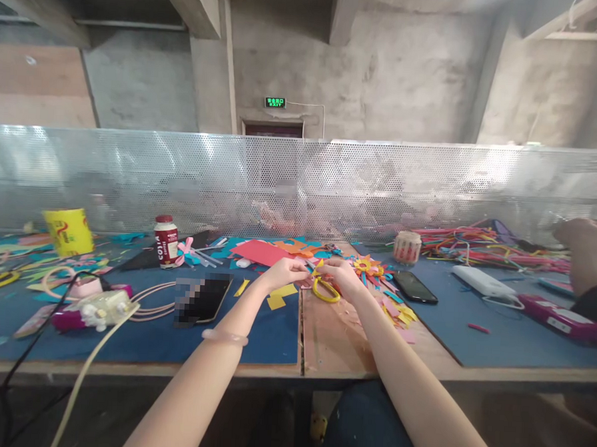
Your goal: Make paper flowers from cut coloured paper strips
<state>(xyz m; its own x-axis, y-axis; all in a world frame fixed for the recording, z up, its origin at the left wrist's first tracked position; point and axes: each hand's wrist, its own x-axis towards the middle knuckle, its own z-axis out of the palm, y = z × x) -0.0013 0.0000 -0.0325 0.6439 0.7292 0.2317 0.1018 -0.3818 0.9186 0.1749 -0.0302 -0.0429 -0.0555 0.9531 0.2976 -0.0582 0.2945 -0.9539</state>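
Note:
My left hand [286, 271] and my right hand [340, 274] meet over the middle of the table, fingers pinched together. Between them is a small piece of yellow paper [318, 272]. Yellow-handled scissors [326, 289] hang at my right hand, seemingly on its fingers. A finished paper flower [368, 265] lies just right of my right hand, with yellow paper scraps [281, 296] below my left hand. A pale bracelet [224, 337] sits on my left wrist.
A blue mat [252, 334] covers the table. A phone [202, 300] lies left, another phone [414, 285] right. A bottle [166, 241], yellow cup [68, 231], glue gun with cable [101, 308], red paper [261, 251], tape roll [406, 247] and paper strips [482, 246] are around. Another person's hand [585, 242] is far right.

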